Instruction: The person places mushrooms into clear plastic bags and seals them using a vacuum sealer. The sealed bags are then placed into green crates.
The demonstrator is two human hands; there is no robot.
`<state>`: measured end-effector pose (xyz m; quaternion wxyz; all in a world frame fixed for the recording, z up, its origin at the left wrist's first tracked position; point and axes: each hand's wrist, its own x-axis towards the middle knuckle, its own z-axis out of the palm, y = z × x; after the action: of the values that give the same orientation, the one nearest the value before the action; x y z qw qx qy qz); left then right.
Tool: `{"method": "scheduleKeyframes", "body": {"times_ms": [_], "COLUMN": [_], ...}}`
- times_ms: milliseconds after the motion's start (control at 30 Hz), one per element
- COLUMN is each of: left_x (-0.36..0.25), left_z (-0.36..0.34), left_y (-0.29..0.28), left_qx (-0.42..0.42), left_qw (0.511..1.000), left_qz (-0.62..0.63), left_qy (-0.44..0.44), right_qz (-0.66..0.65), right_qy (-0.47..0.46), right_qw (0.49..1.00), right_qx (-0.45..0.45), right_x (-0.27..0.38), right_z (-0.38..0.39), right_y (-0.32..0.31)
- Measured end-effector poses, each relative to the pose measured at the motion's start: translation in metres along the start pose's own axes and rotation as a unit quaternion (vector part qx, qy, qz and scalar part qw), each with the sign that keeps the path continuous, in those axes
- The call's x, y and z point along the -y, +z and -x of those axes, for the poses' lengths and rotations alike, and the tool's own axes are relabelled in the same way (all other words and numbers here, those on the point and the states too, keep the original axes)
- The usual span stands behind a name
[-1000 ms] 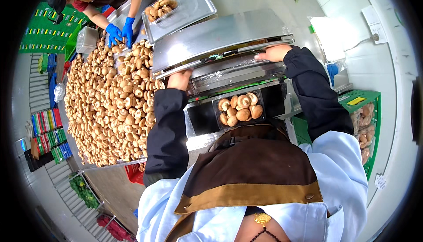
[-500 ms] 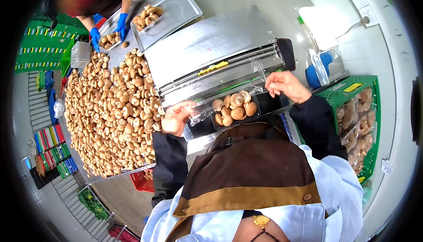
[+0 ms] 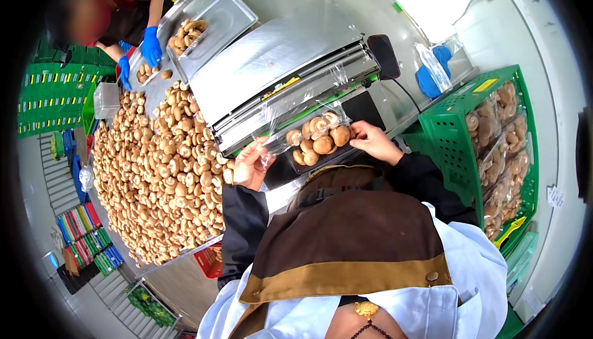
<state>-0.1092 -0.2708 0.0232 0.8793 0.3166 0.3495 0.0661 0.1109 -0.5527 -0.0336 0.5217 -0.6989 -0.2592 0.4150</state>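
Both hands have come down off the wrapper's steel lid to the black tray of brown mushrooms (image 3: 316,138) under clear cling film (image 3: 290,113). Its long axis runs eight to two o'clock. Left hand (image 3: 250,165) pinches film at the eight o'clock end; right hand (image 3: 374,141), fingers closed, grips the three o'clock edge, nearer the tray.

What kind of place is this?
Likely a mushroom packing room: a big pile of loose mushrooms, a film-wrapping machine, and a green crate of wrapped trays. Both hands stretch film over a tray of mushrooms.
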Motion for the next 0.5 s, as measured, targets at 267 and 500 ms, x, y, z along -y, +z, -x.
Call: {"method": "scheduleKeyframes", "body": {"times_ms": [267,500], "left_x": [-0.004,0.034], "left_z": [-0.007,-0.023], "left_y": [0.001,-0.021], "left_qx": [0.045,0.005], "left_qw": [0.999,0.996], "left_qz": [-0.004,-0.083], "left_qy": [0.008,0.040], "right_qz": [0.013,-0.189], "right_qy": [-0.018,0.088], "right_qw": [0.995,0.977], "right_qx": [-0.094,-0.045], "right_x": [-0.003,-0.019], "right_z": [0.020,0.063], "right_y": [0.015,0.004]}}
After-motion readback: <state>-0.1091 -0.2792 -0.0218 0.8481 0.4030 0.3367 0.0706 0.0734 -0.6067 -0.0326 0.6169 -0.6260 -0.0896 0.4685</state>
